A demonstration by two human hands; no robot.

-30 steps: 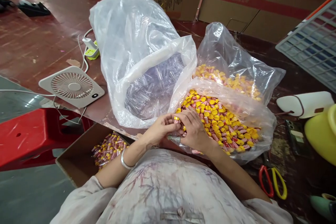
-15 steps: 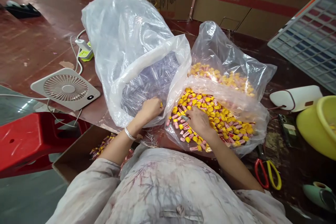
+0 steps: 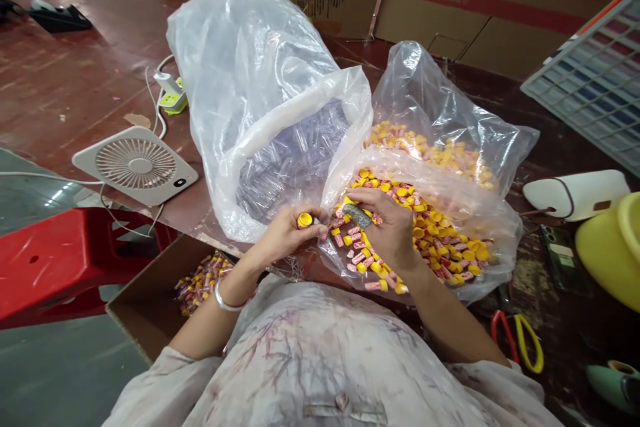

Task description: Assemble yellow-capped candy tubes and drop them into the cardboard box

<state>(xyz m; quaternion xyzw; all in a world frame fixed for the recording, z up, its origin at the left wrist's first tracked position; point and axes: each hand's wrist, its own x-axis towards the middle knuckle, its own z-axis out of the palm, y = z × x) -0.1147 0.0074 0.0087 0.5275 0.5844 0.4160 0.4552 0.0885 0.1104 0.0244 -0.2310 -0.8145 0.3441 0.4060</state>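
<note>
Sleeves [image 3: 155, 380] end near your elbows, and your forearms [image 3: 440, 313] slant inward toward the near edge of the table [image 3: 55, 80]. A silvery bangle [image 3: 225, 300] rings your left wrist. Below that edge, on your left, a cardboard box [image 3: 135, 290] carries a shiny heap of pieces [image 3: 200, 287], with a red stool [image 3: 45, 253] beside it. On the table toward your right lie scissors [image 3: 531, 343] with one red and one yellow handle.

Your left hand [image 3: 287, 237] is at the near edge, fingers curled and thumb brought in, gripping a yellow-capped piece [image 3: 305, 219] with its yellow rim facing up. Your right hand [image 3: 390, 223] arches low over a clear bag [image 3: 420, 80], its fingers bent; a grey-green wrap [image 3: 357, 215] covers one digit. Yellow shows at those fingertips, but I cannot tell whether it is pinched or merely lies behind them.

Around that hand, loose capped pieces [image 3: 430, 227] fill the bag's mouth, some strewn toward the near edge. Touching it on the left, a larger whitish bag [image 3: 240, 47] opens toward you on clear tubes [image 3: 290, 160]. A fan [image 3: 140, 165] sits left of that, close to the table's edge. Farther back, cardboard cartons [image 3: 465, 33] stand behind the bags, with a white crate [image 3: 590, 87] at the right.
</note>
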